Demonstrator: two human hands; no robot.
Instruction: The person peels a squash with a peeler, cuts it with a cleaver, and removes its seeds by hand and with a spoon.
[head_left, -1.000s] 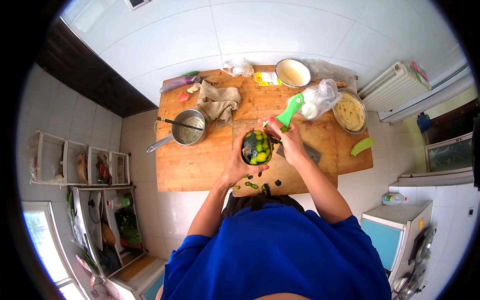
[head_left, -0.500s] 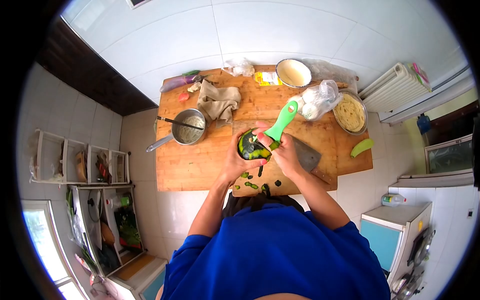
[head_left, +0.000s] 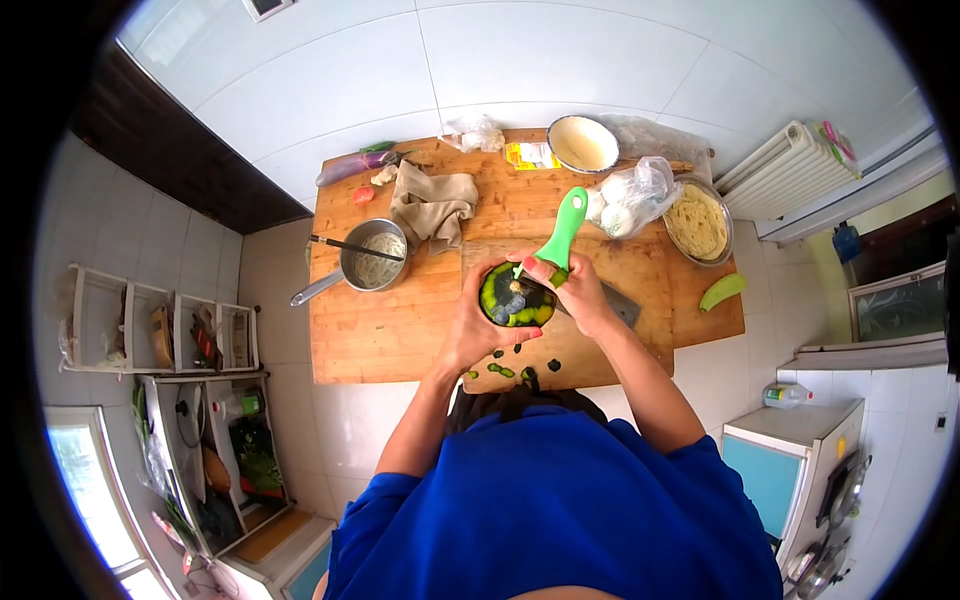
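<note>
A dark green squash (head_left: 517,305), partly peeled with lighter green and yellow patches, is held by my left hand (head_left: 474,325) over the cutting board (head_left: 620,365). My right hand (head_left: 583,292) is closed on a green peeler (head_left: 564,235), whose head is at the top of the squash, near its stem. Bits of dark peel (head_left: 502,370) lie on the board below. Behind my right hand, a cleaver (head_left: 622,306) lies flat on the board, partly hidden.
Left on the table are a saucepan (head_left: 374,262), a cloth (head_left: 432,205) and an eggplant (head_left: 350,168). An enamel bowl (head_left: 583,145) and a yellow packet (head_left: 532,156) stand at the back. To the right are a plastic bag (head_left: 633,199), a dough bowl (head_left: 697,224) and a green vegetable piece (head_left: 722,292).
The squash has been turned in my left hand, bringing its stem end into view. The peeler has moved from the squash's right side to its top and stands more upright.
</note>
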